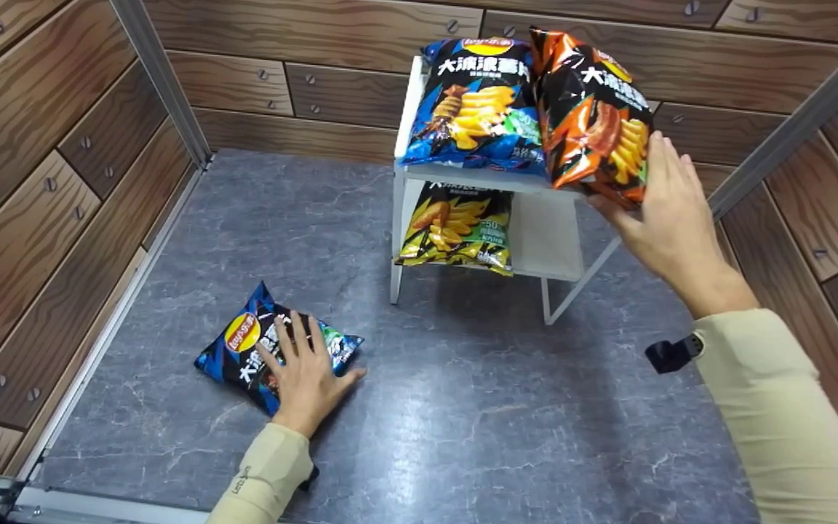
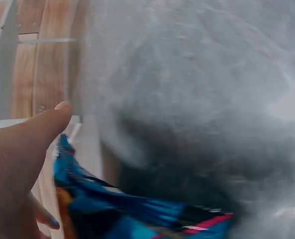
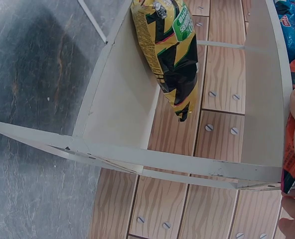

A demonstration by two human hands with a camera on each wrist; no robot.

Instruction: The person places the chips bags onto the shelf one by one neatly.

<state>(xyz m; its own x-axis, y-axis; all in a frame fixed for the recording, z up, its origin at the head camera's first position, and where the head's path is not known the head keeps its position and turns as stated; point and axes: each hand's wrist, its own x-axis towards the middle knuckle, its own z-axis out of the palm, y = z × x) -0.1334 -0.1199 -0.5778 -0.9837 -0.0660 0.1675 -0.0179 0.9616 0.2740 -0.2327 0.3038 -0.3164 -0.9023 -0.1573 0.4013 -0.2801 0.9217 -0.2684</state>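
Note:
On the grey floor at left lies a blue-and-black bag of chips (image 1: 244, 342). My left hand (image 1: 306, 378) rests over it with fingers spread across its front and thumb stretched out to the side. In the left wrist view, the bag's blue edge (image 2: 137, 214) shows below the thumb. At the white rack's top right, an orange-and-black bag of chips (image 1: 586, 124) leans against a blue bag of chips (image 1: 484, 109). My right hand (image 1: 681, 218) grips the orange bag's lower right side between thumb and fingers.
The white two-tier rack (image 1: 564, 247) stands on the floor (image 1: 463, 407). A yellow-and-black bag of chips (image 1: 455, 225) sits on its lower shelf. Wood-patterned walls (image 1: 332, 87) and metal frame posts (image 1: 164, 80) enclose the space. A small black device (image 1: 670, 354) sits at my right cuff.

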